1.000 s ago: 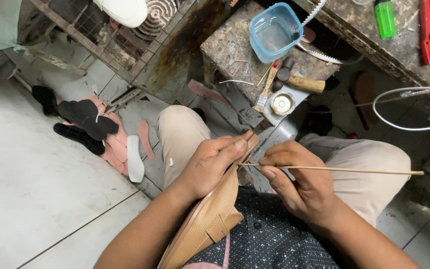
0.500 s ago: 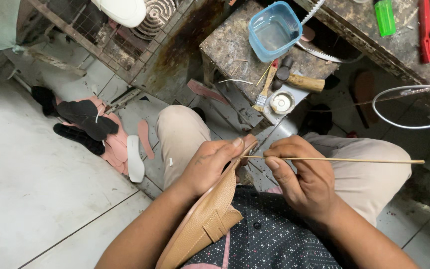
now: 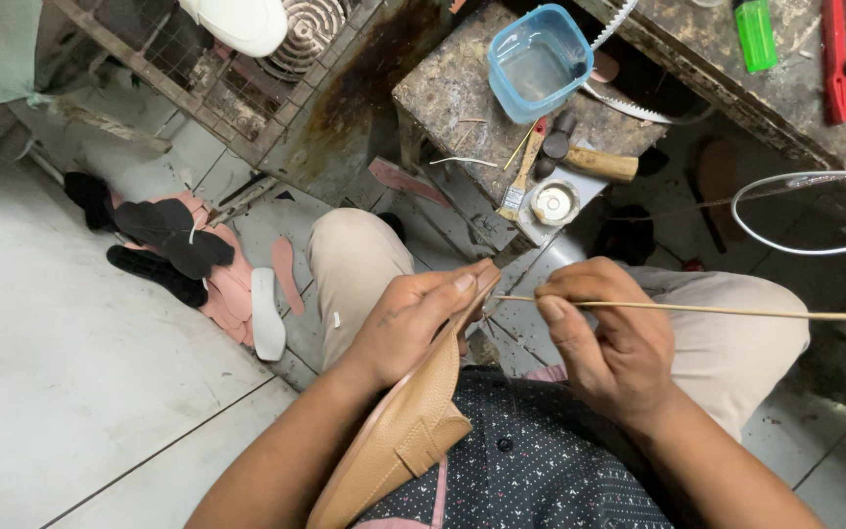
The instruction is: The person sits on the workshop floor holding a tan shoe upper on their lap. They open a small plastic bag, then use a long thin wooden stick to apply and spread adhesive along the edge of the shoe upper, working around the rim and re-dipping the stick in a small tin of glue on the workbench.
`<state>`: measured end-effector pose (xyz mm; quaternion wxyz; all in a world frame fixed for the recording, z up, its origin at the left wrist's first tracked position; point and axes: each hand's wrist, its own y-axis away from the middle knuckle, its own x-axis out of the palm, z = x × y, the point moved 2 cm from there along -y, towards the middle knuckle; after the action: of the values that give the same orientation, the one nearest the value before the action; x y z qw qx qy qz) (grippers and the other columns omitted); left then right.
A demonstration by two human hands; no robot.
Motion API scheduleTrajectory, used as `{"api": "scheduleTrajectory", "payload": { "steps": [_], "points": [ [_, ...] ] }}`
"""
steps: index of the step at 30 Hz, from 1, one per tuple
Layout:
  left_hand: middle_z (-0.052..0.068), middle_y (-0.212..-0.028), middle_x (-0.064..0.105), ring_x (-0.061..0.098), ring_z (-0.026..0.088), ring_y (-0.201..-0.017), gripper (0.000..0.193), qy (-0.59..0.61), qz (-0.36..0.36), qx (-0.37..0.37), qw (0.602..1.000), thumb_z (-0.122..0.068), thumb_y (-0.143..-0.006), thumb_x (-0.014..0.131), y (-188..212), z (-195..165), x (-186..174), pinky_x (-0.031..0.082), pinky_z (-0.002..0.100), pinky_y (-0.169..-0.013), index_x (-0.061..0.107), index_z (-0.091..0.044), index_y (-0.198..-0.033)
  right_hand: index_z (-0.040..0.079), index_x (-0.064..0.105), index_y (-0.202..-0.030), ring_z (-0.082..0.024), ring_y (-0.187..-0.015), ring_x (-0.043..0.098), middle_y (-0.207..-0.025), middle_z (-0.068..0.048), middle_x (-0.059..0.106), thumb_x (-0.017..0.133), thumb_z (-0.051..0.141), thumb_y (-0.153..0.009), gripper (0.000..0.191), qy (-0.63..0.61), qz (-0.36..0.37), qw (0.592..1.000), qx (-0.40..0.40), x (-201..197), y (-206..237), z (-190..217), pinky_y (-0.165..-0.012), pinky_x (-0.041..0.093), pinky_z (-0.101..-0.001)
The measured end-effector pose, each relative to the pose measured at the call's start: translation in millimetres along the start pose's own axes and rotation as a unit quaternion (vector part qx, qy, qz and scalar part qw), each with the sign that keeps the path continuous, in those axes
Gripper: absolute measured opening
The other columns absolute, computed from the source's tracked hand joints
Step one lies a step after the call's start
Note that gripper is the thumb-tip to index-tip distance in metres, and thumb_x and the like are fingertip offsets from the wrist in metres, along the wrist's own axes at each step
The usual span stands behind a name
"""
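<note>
I see left hand [image 3: 413,328], fingers wrapped around tan leather shoe [image 3: 399,436], toe at fingertips. Right hand [image 3: 609,343], fingers pinched on thin wooden stick [image 3: 697,310], tip just beside shoe toe. Blue plastic tub [image 3: 539,49] on tabletop [image 3: 443,93] beyond fingers.

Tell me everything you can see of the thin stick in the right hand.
The thin stick is a long, straight, pale tan sliver, wood or bamboo by its look. It lies nearly level across the lap. The right hand pinches it near its left end between thumb and fingers; the long free end points right, over the knee. The short tip reaches toward the edge of the tan shoe upper, which the left hand holds. Whether the tip touches it cannot be told.
</note>
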<state>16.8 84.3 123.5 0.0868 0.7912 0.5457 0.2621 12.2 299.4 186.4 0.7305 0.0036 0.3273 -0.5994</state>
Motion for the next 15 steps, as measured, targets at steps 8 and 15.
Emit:
{"api": "scheduleTrajectory", "payload": {
  "steps": [8, 15],
  "points": [
    [0.005, -0.105, 0.060, 0.063, 0.010, -0.080, 0.043, 0.075, 0.041, 0.036, 0.996, -0.032, -0.104, 0.052, 14, -21, -16, 0.053, 0.024, -0.067, 0.054, -0.005, -0.138, -0.001, 0.072, -0.112, -0.023, -0.093, 0.069, -0.106, -0.014, 0.070, 0.071, 0.006, -0.104, 0.011, 0.131, -0.076, 0.988, 0.041, -10, -10, -73, -0.082, 0.054, -0.0316],
    [0.011, -0.107, 0.066, 0.068, 0.015, -0.085, 0.048, 0.116, 0.041, 0.028, 0.992, -0.038, -0.106, 0.051, 15, -17, -11, 0.057, 0.027, -0.073, 0.057, 0.000, -0.135, 0.002, 0.075, -0.112, -0.021, -0.089, 0.068, -0.103, -0.013, 0.070, 0.072, 0.009, -0.102, 0.012, 0.093, -0.099, 0.985, 0.110, 6, 3, -134, -0.078, 0.053, -0.0309]
  ]
}}
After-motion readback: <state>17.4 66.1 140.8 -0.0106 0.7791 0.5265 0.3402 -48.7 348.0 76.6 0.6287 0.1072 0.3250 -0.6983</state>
